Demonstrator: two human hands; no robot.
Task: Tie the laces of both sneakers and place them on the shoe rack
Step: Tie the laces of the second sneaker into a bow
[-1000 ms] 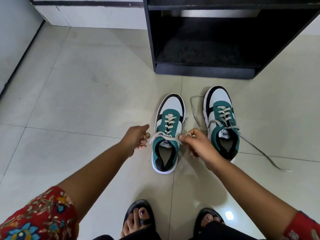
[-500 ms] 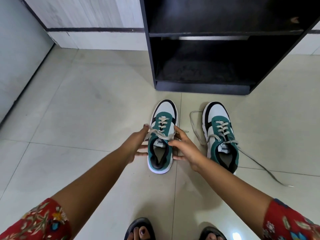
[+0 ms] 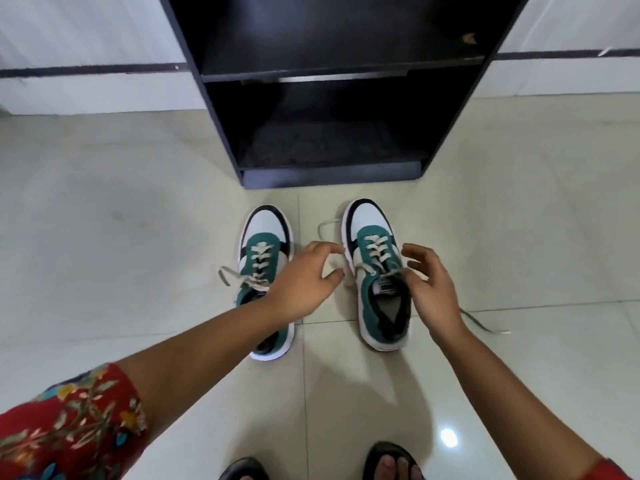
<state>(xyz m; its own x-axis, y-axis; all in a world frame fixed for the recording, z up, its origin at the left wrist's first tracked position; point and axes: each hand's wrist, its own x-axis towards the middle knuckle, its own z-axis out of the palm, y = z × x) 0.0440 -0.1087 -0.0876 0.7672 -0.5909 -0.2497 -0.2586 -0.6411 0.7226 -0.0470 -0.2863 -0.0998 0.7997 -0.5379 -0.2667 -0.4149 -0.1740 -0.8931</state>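
Note:
Two green, white and black sneakers stand side by side on the tiled floor, toes toward the rack. The left sneaker [image 3: 265, 244] has a lace loop sticking out to its left; my forearm covers its heel half. The right sneaker [image 3: 375, 265] has loose laces trailing left and right [image 3: 485, 327]. My left hand [image 3: 304, 282] hovers open between the shoes, fingers near the right sneaker's left side. My right hand [image 3: 431, 289] is open at that sneaker's right side, fingers by the tongue. The black shoe rack [image 3: 332, 168] stands just beyond, both shelves bare.
Pale floor tiles spread to the left and right of the shoes. A white wall with a dark stripe [image 3: 93, 69] runs behind the rack. My sandalled feet [image 3: 391, 462] show at the bottom edge.
Both hands let go of the left sneaker's laces and shifted right to flank the right sneaker. The view moved closer to the rack.

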